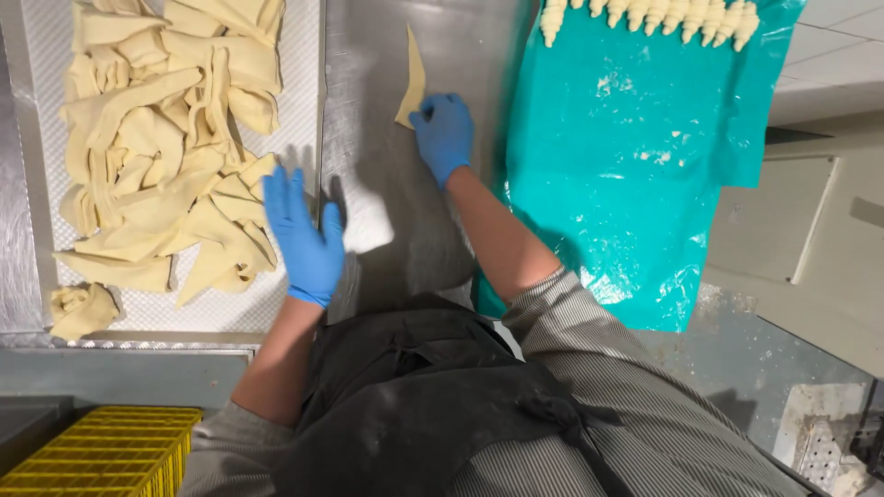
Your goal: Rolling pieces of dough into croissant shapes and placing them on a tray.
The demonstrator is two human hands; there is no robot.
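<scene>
Left hand (304,235) short of dough triangle (412,81)

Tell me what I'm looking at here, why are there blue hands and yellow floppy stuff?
The camera sits on a person's head and looks down, so you see their own arms and dark apron. The blue is thin gloves. The right hand presses on one dough triangle lying on the metal table. The left hand is open, holding nothing, beside a pile of cut dough on a tray. Further away, rolled croissants line up on a teal plastic sheet. A yellow crate stands below.
</scene>
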